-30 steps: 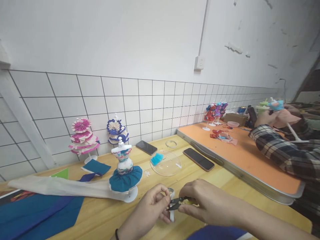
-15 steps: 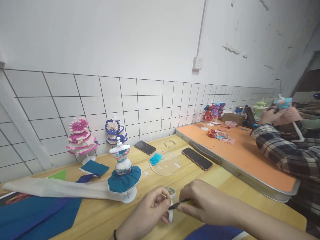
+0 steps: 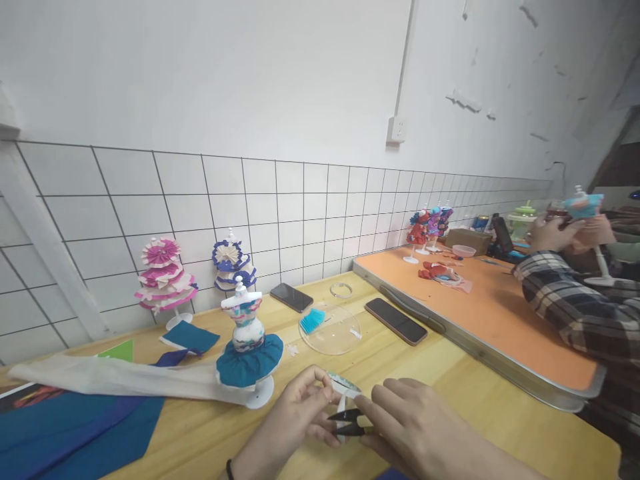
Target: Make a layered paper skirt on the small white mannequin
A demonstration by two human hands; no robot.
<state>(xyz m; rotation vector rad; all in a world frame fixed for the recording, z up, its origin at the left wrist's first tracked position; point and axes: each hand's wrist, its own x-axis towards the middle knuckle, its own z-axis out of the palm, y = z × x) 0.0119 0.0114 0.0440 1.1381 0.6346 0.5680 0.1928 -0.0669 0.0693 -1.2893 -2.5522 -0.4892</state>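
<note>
- Pinching a white strip (image 3: 343, 403) between thumb and bent fingers of the left hand (image 3: 307, 407), just below a tape roll (image 3: 345, 382) seen nearly edge-on.
- Holding small scissors (image 3: 356, 431) in the curled right hand (image 3: 413, 417), with blades parted and pointing toward the left hand, and index fingertip at or near the roll.
- Keeping strip and roll above the front of the wooden table (image 3: 373, 353), between both hands.
- Looking partway through cutting, by judgement: strip seemingly not yet severed.
- Already in place: gathered teal skirt (image 3: 253, 363) around the upright white doll form (image 3: 247, 333), just left of the hands.
- Seemingly finished: pink layered dress (image 3: 164, 275) and blue-and-cream dress (image 3: 233, 263), behind near the wall grid.
- Left over, apparently unused: pleated blue piece (image 3: 313, 321) on the clear disc (image 3: 340, 343), teal cloth (image 3: 135, 437) lying flat at left.
- Hidden mostly inside the right palm: scissor handles.
- Hard to make out: exact contact between blades and strip; cannot tell.
- Cut off: dark blue scrap (image 3: 393, 475) at the bottom edge, co-worker's plaid sleeve (image 3: 560, 300) at far right.
</note>
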